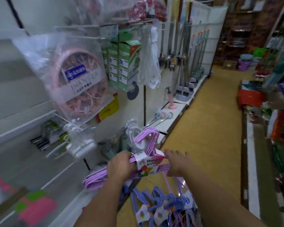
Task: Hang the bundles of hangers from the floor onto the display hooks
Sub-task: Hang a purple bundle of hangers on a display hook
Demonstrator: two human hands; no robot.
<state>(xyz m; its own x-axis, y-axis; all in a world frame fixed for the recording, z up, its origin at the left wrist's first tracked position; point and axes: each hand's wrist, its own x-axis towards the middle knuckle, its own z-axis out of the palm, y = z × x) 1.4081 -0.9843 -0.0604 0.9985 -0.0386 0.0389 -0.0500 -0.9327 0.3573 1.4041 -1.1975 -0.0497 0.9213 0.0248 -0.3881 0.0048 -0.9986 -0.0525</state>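
Left hand (120, 166): fingers curled round the lilac hanger bundle (147, 154).
Right hand (177, 163): grips the bundle's other shoulder.
Floor: blue hanger bundles (161, 208).

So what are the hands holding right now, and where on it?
The lilac hanger bundle: left hand grips its left shoulder, right hand holds its right shoulder, beside the paper label.

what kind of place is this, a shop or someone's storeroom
Most likely a household-goods shop aisle. Packaged goods hang from wall display hooks, mops and brooms stand in a row along the shelving, and labelled hanger bundles lie on the floor, with one purple bundle held by both hands.
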